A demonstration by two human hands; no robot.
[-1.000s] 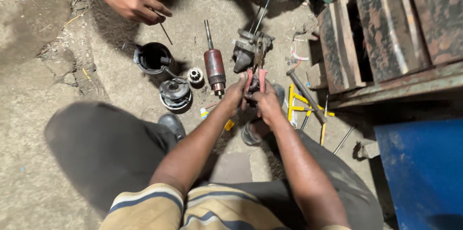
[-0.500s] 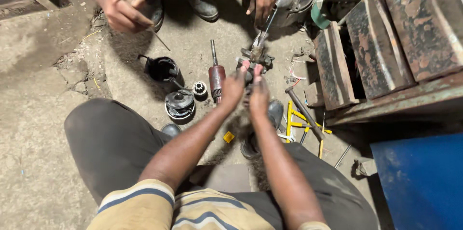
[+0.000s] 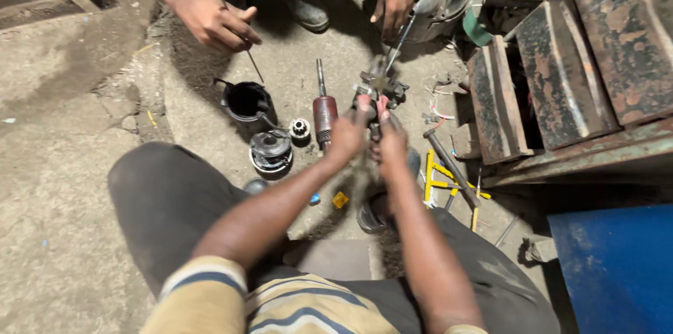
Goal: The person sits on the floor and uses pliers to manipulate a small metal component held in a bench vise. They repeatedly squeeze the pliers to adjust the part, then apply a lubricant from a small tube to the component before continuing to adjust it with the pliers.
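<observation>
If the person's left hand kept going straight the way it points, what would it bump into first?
The left hand points away from the body, gripping red-handled pliers. Straight ahead it would probably meet the small metal part the pliers are on, though depth is hard to judge.

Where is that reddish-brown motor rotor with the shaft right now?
The rotor lies on the concrete floor mid-frame, just beside the person's left hand, with a small gear on its other side.

Dusty, cracked concrete floor (image 3: pixel 63 187), rusty metal frames (image 3: pixel 561 75), blue panel (image 3: pixel 617 271).
</observation>
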